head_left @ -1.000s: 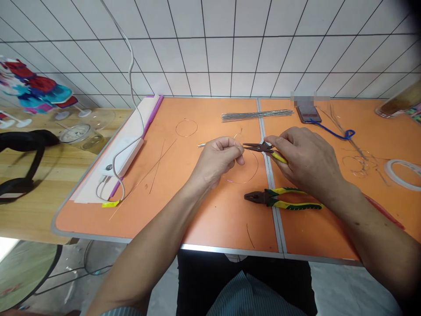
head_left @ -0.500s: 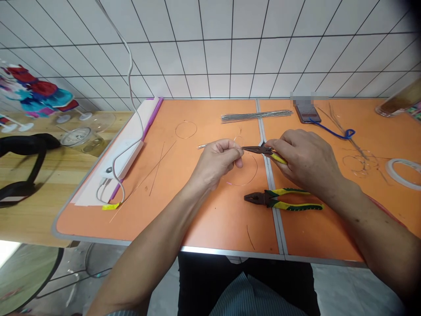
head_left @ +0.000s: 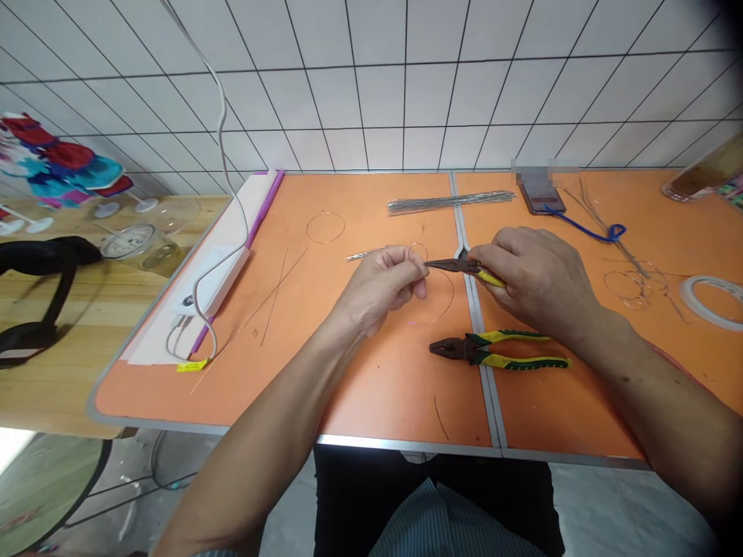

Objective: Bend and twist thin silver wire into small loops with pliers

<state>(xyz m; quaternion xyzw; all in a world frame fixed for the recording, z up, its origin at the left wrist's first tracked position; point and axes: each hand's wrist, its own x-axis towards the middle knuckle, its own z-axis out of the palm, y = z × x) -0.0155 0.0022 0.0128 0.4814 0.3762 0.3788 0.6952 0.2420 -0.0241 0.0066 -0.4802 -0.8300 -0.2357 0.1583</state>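
Note:
My right hand is closed round the yellow handles of needle-nose pliers, whose dark jaws point left. At their tip, my left hand pinches a thin wire that curves in a small loop above the fingertips. A larger wire ring shows below and behind the fingers. How the jaws meet the wire is too small to make out. A second pair of pliers, with yellow and green handles, lies on the orange table in front of my hands.
Behind my hands lies a bundle of straight wires, with a phone to its right. A wire circle and loose wires rest at left. A white power strip with a cable borders them. A white ring lies at right.
The view has shifted slightly. The small wire loop above my left fingertips now stands out more clearly. Both hands keep nearly the same place and grip.

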